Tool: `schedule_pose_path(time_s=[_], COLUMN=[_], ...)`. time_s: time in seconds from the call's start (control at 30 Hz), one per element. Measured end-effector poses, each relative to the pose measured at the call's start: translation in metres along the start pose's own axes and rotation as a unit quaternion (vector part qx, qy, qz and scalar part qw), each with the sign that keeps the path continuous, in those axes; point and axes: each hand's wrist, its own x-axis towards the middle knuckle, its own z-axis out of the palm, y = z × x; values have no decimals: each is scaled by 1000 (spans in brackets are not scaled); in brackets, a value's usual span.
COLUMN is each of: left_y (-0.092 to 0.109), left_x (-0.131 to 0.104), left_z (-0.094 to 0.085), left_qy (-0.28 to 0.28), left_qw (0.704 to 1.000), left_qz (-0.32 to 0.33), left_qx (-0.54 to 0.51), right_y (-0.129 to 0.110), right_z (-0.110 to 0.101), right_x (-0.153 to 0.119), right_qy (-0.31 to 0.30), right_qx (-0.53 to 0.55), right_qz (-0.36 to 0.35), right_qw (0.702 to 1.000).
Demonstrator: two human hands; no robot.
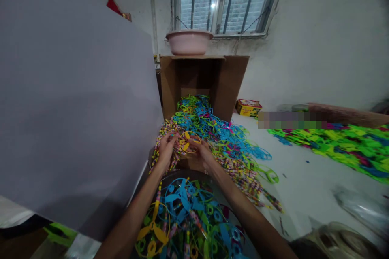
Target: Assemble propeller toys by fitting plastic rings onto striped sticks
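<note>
In the centre of the frame, the right hand pinches a thin yellow ring with flat inner blades, while the left hand's grip is unclear.

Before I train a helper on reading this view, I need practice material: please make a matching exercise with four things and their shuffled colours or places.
Things:
1. Bladed ring
2. Basin
3. Cardboard box
4. Small container

Descriptions:
A. Brown, its opening facing the camera
B. Yellow and red, right of the box in view
C. Yellow, between the left hand and right hand
D. Pink

Pairs: 1-C, 2-D, 3-A, 4-B
</note>
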Motion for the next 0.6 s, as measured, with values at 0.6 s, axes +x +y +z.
schedule_pose_path(time_s=[0.6], left_y=[10], left_x=[-5], left_z=[1], left_qy=[33], left_qw=[994], left_qz=[73], left_qx=[77], right_y=[-11], right_z=[12], right_x=[-11], right_qy=[-94], right_qx=[-126], right_qz=[-20], right_qw=[987])
